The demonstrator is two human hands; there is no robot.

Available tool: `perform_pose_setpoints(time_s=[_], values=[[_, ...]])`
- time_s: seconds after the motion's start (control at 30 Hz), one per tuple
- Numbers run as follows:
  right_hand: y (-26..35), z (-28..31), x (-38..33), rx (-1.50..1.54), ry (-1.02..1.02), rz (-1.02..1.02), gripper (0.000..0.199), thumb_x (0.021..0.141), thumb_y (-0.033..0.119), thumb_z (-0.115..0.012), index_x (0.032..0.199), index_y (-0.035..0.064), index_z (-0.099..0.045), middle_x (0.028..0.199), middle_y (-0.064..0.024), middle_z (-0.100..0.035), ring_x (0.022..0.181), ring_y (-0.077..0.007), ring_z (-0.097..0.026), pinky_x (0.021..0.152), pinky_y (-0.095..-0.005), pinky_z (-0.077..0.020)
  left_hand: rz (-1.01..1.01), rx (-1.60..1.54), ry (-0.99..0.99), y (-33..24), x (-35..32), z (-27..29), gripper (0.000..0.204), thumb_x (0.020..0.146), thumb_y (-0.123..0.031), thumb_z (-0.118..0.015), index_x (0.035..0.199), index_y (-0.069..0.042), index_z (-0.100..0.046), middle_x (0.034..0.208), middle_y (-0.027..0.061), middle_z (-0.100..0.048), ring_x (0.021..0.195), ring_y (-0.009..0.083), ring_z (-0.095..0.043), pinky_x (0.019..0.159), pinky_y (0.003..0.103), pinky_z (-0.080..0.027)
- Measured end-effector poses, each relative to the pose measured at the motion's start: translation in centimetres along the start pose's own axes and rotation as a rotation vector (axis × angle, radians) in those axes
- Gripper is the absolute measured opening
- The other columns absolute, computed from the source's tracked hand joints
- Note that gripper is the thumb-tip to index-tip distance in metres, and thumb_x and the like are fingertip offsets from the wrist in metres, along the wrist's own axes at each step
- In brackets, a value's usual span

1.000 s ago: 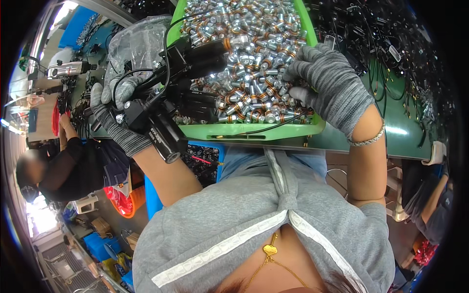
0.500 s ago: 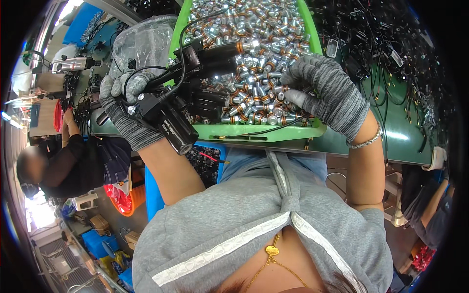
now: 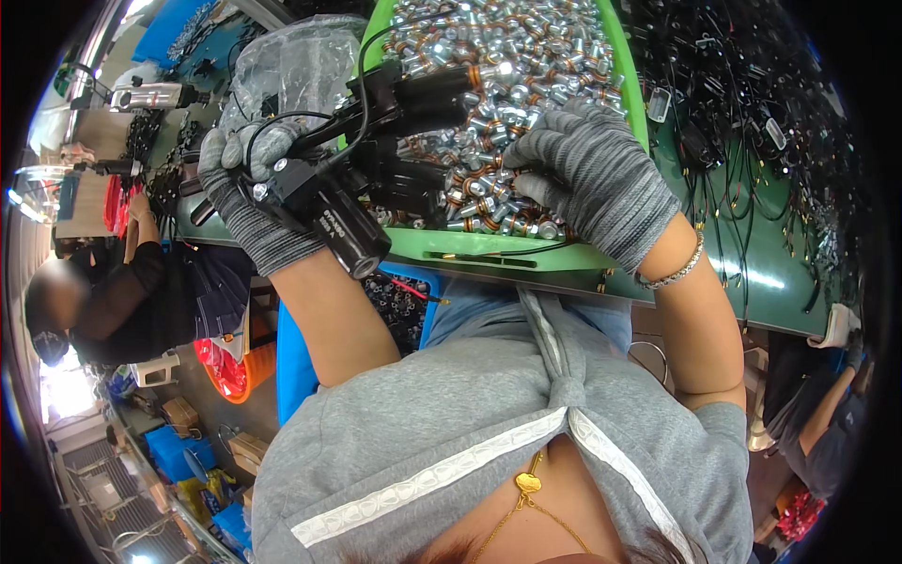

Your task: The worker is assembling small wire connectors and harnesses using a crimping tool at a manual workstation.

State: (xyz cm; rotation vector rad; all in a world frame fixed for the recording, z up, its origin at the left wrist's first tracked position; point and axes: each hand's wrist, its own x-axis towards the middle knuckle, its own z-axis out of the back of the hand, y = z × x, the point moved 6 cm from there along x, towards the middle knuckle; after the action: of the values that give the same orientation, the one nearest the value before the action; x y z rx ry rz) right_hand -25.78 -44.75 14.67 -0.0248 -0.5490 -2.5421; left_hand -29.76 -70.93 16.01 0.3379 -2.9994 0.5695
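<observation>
My left hand [image 3: 246, 179], in a grey knitted glove, is closed round a cluster of black cylindrical parts [image 3: 349, 230] with brackets and thin cables. Several cylinders point right, over a green bin [image 3: 413, 246] full of small silver metal fittings [image 3: 526, 47] with copper-coloured rings. One such fitting [image 3: 493, 75] sits at the end of the upper cylinder. Over the bin's right side, my gloved right hand [image 3: 592, 174] has its fingers curled down to the fittings, thumb close to fingertips. Whatever it may hold is hidden. A black cable [image 3: 507, 252] crosses the bin's front rim below it.
Black cabled parts [image 3: 723, 113] cover the green table [image 3: 752, 273] on the right. A clear plastic bag [image 3: 291, 70] lies left of the bin. Below the table edge stands a blue crate [image 3: 293, 362] with dark parts. Other people sit at left [image 3: 122, 291] and right [image 3: 832, 423].
My right hand has moved left and its fingers have drawn closer together over the fittings. The left hand keeps its hold on the black parts. The whole view has shifted slightly.
</observation>
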Motion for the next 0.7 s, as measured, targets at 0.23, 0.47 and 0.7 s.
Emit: perform_pose_setpoints(time_s=[0.23, 0.47, 0.7], values=[[1.2, 0.0, 0.3, 0.209, -0.173, 0.048, 0.020, 0.076, 0.012, -0.073, 0.095, 0.0068, -0.069, 0.082, -0.0073, -0.064, 0.080, -0.0219, -0.060, 0.077, -0.0345, -0.0496, 0.022, -0.023, 0.008, -0.7, 0.9, 0.8, 0.013, 0.086, -0.016, -0.056, 0.074, -0.012, -0.052, 0.057, -0.0066, -0.049, 0.043, 0.0086, -0.040, 0.048, 0.027, -0.039], [0.8, -0.5, 0.7, 0.233, -0.097, -0.009, 0.018, 0.075, 0.007, -0.072, 0.093, 0.0068, -0.069, 0.082, -0.0072, -0.063, 0.079, -0.0214, -0.061, 0.076, -0.0331, -0.0506, 0.039, -0.090, 0.002, -1.0, 1.4, 1.8, 0.013, 0.086, -0.017, -0.056, 0.075, -0.012, -0.051, 0.059, -0.0060, -0.051, 0.046, 0.0091, -0.042, 0.048, 0.027, -0.039], [0.0, 0.9, 0.0, 0.695, -0.325, 0.028, 0.011, 0.080, 0.009, -0.070, 0.090, 0.0075, -0.067, 0.086, -0.0062, -0.068, 0.083, -0.0172, -0.065, 0.080, -0.0295, -0.0531, 0.039, -0.062, 0.106, -1.1, 1.0, 0.7, 0.019, 0.089, -0.018, -0.055, 0.071, -0.014, -0.050, 0.061, -0.0052, -0.051, 0.049, 0.0100, -0.044, 0.052, 0.029, -0.041]])
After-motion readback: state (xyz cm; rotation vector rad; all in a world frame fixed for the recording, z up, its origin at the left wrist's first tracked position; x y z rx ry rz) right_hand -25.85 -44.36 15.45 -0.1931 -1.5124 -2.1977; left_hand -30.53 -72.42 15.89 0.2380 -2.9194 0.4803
